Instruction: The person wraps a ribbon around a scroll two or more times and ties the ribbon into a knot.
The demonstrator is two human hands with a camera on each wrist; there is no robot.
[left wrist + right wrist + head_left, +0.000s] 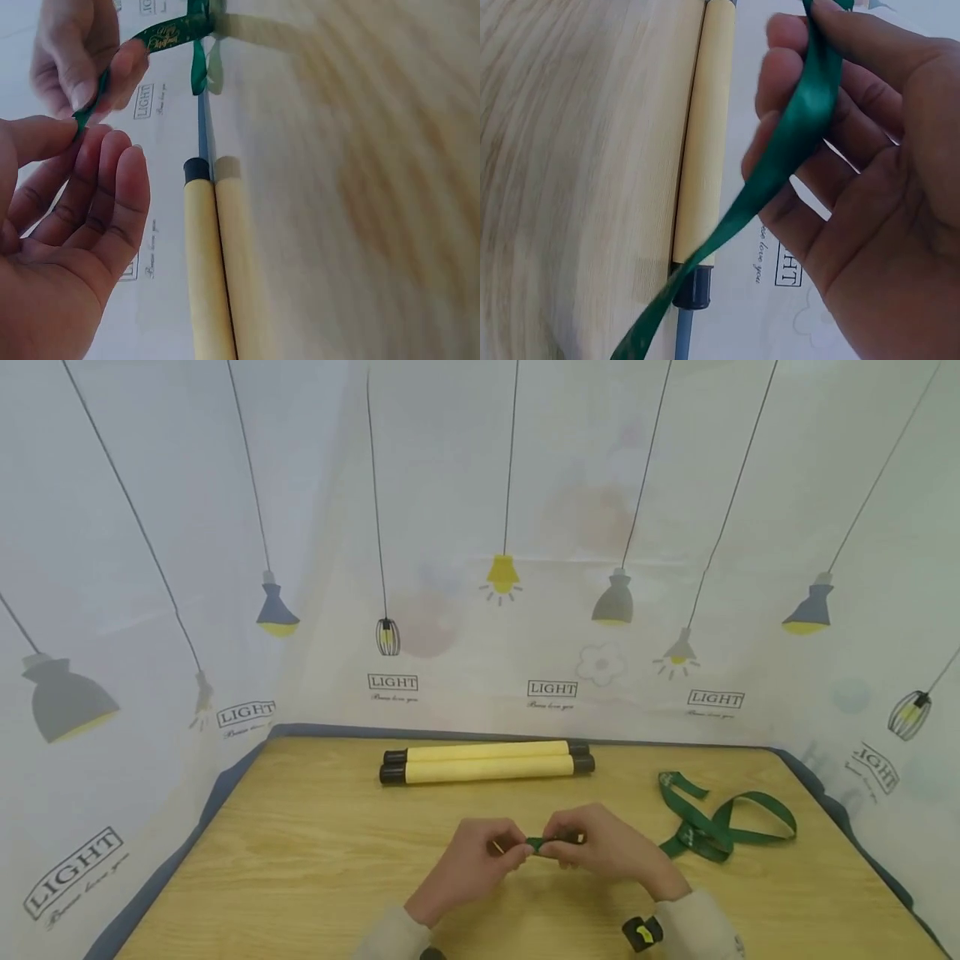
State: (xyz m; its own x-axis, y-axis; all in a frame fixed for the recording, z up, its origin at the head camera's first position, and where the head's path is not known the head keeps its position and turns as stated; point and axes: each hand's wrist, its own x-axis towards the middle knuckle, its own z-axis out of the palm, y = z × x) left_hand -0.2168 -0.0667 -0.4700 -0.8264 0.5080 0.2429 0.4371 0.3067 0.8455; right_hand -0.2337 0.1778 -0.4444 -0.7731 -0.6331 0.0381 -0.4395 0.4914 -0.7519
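Two yellow, black-ended rolls (487, 768) lie parallel on a wooden table (300, 852) before a lamp-printed backdrop (450, 485)

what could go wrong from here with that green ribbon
The left hand and right hand pinch the green ribbon only with fingertips, so it might slip. Its loose loops lie crossed on the table and could tangle if pulled. The yellow tubes, lying side by side beyond the hands, look round and may roll if bumped.

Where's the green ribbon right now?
In the head view, the ribbon lies looped on the table at right, one stretch pinched by the left hand and right hand.
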